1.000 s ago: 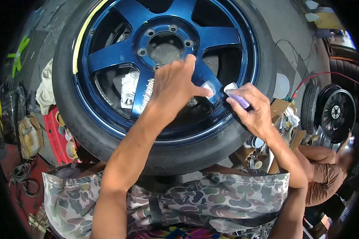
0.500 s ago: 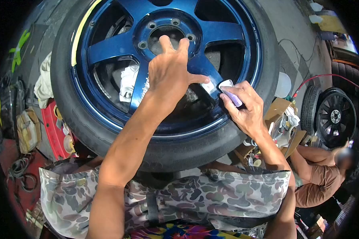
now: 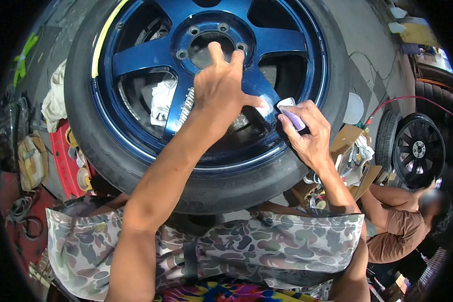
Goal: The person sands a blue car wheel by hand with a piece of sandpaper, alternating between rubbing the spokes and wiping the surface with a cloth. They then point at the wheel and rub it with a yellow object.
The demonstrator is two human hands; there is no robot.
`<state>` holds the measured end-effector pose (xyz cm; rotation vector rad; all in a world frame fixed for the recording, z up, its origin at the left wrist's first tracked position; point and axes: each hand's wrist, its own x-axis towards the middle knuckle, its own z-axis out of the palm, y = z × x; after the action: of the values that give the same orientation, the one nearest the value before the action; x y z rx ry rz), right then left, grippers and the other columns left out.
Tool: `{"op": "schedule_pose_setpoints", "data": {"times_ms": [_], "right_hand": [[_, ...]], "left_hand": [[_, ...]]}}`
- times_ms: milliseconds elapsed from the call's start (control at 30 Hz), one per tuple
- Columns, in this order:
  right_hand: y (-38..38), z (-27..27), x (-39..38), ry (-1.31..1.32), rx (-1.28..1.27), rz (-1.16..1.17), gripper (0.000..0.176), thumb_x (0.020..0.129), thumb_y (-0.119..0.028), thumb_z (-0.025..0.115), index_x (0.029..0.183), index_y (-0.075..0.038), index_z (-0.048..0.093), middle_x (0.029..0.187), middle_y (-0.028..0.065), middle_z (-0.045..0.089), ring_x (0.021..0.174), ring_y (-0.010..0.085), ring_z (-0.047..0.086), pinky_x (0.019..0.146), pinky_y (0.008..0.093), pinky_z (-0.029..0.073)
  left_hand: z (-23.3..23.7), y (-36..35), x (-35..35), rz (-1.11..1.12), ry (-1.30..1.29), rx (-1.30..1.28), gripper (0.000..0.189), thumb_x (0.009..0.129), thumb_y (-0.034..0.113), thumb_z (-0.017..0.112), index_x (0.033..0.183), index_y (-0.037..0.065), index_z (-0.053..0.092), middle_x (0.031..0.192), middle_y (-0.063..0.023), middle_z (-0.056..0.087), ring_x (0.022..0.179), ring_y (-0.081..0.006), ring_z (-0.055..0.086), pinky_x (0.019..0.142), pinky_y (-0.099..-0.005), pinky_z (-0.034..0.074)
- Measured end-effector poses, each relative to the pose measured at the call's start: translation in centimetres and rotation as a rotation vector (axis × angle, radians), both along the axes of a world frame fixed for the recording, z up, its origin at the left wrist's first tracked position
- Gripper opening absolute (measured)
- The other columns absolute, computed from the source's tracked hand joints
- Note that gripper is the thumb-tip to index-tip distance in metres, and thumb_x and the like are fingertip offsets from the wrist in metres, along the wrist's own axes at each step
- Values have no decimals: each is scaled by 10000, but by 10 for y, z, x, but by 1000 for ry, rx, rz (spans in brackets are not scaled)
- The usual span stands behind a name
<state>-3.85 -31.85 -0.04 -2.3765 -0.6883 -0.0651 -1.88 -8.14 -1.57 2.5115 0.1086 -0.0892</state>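
A blue spoked wheel rim (image 3: 279,40) with a black tire (image 3: 256,189) around it lies face up before me. My left hand (image 3: 219,90) rests spread over it, two fingertips at the hub opening and the thumb on the lower right spoke. Beside that thumb, the spoke bears a dull whitish patch (image 3: 267,108). My right hand (image 3: 312,128) grips a small white-and-purple pad (image 3: 293,120) between thumb and fingers, at the outer end of the same spoke. White lettering (image 3: 186,108) shows on the lower left spoke, partly behind my left wrist.
Yellow tape (image 3: 100,48) runs along the rim's left edge. White cloth (image 3: 162,100) shows between the spokes. At the right are an open cardboard box (image 3: 347,138), a red hose (image 3: 402,98), a black wheel (image 3: 418,148) and a seated person (image 3: 397,226). A red stand (image 3: 65,156) is at the left.
My left hand has shifted slightly right across the wheel, showing more of the spoke's lettering. The pad stays in my right hand at nearly the same place. The view has moved a little.
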Motion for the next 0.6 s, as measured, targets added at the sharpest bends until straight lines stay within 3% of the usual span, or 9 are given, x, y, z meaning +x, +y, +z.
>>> {"op": "schedule_pose_setpoints", "data": {"times_ms": [367,600], "right_hand": [[2,0,0,-38,7,-18,198,879,-59,839,1071,-46,796,908,105,697,827,259,690,748,369,557],[-3,-1,-3,65,55,-46,184,919,-78,821,1003,-35,664,920,113,664,821,234,681,744,357,543]], "left_hand": [[3,8,1,13,81,-38,1045,608,522,1025,1484,137,605,1432,-220,489,1100,-434,733,932,-500,612],[1,3,-2,-23,51,-73,1086,591,501,1033,1506,126,585,1403,-208,496,1110,-427,732,943,-490,614]]}}
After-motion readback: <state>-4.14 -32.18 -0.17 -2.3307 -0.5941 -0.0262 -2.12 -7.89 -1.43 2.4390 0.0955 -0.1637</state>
